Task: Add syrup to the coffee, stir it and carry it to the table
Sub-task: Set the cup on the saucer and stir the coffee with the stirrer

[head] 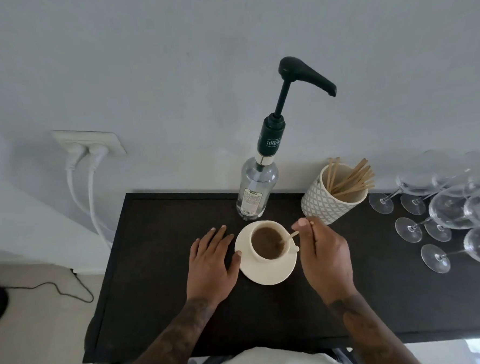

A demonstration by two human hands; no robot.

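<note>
Your white-clad torso [261,363] fills the bottom edge, and both tattooed forearms reach out from it over the dark tabletop [155,285]. Your left hand [211,263] lies flat on that surface, fingers straight and spread, holding nothing; its thumb tip touches the rim of the cream saucer [267,274]. Your right hand [323,257] is curled, its thumb and forefinger pinching the upper end of a wooden stirrer [288,238]. That stick slants down to the left, its lower end in the brown coffee inside the cream cup [268,243]. The cup stands upright on the saucer, its handle turned toward your right hand.

Behind the cup, near the wall, stands the clear syrup bottle [257,189] with a dark green pump [302,76], spout pointing right. Just beside it on the right is a patterned white pot [325,202] holding more wooden stirrers. Wine glasses [444,225] crowd the right end of the table. On the wall to the left, 2 white plugs [83,150] sit in a socket.
</note>
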